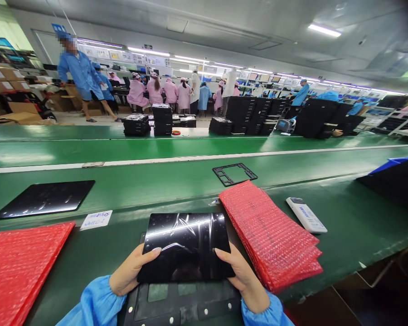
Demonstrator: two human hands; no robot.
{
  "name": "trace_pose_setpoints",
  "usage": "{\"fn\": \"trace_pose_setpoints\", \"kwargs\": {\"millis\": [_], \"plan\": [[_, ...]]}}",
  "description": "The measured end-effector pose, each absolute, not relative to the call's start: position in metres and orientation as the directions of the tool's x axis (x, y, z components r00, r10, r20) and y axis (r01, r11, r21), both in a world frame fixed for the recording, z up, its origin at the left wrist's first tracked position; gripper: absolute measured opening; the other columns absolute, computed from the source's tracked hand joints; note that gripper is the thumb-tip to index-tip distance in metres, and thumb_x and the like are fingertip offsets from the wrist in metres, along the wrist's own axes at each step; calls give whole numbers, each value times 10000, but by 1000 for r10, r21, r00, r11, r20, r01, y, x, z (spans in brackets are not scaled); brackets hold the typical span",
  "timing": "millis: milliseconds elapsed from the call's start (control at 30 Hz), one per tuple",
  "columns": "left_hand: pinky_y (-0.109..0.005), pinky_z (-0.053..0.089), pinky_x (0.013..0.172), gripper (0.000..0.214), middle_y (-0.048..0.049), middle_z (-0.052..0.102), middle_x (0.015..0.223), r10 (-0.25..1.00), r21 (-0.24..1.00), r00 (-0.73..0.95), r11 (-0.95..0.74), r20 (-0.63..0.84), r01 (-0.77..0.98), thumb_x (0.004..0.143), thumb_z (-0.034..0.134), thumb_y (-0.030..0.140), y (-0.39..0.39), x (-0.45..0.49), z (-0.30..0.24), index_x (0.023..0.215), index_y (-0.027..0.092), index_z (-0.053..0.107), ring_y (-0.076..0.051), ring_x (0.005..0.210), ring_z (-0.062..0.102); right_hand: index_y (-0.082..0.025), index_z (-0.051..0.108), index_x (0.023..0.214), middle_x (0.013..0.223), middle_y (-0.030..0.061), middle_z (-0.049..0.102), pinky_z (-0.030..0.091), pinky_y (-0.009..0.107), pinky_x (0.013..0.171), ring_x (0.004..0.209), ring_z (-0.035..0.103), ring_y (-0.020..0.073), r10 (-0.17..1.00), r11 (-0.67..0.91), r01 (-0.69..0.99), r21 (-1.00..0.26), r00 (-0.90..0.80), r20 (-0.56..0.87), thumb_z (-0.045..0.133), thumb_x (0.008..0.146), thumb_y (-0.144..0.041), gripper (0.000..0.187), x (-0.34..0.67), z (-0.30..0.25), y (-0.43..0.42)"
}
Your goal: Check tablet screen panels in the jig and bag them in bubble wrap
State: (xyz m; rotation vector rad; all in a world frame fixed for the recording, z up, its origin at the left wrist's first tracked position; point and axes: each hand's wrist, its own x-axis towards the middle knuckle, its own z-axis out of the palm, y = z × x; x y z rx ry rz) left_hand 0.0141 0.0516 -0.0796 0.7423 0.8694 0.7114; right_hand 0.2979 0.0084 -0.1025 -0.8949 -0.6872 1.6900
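Note:
I hold a glossy black tablet panel in both hands, just above a black fixture tray at the near edge of the green bench. My left hand grips its lower left edge, thumb lying on the glass. My right hand grips the lower right edge the same way. Both wrists wear blue sleeves. A stack of red bubble-wrap bags lies right beside my right hand.
Another black panel lies on the belt at left, near a white label and more red bags. A black frame and a white device sit to the right. Stacked black trays and several workers are beyond.

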Motion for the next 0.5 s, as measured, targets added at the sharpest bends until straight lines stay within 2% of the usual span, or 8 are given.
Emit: {"fn": "trace_pose_setpoints", "kwargs": {"millis": [300,500], "plan": [[-413,465,975,464,-126,715,1155,792,815,502,520,-348,-256,790,720,335,53,11,-88,1219,163,674,-315,1084,647,-218,665,1184,1153,79,710,426,461,1016,1146,612,297,961,-276,-512,-813,-167,-221,787,736,-325,476,298,-103,7],[-392,462,956,451,-134,715,1143,789,814,522,514,-326,-269,826,682,301,52,11,-90,1250,153,650,-289,1045,659,-238,649,1213,1204,77,687,426,485,1012,1159,603,317,951,-308,-491,-815,-173,-255,772,750,-318,486,300,-106,8]]}}
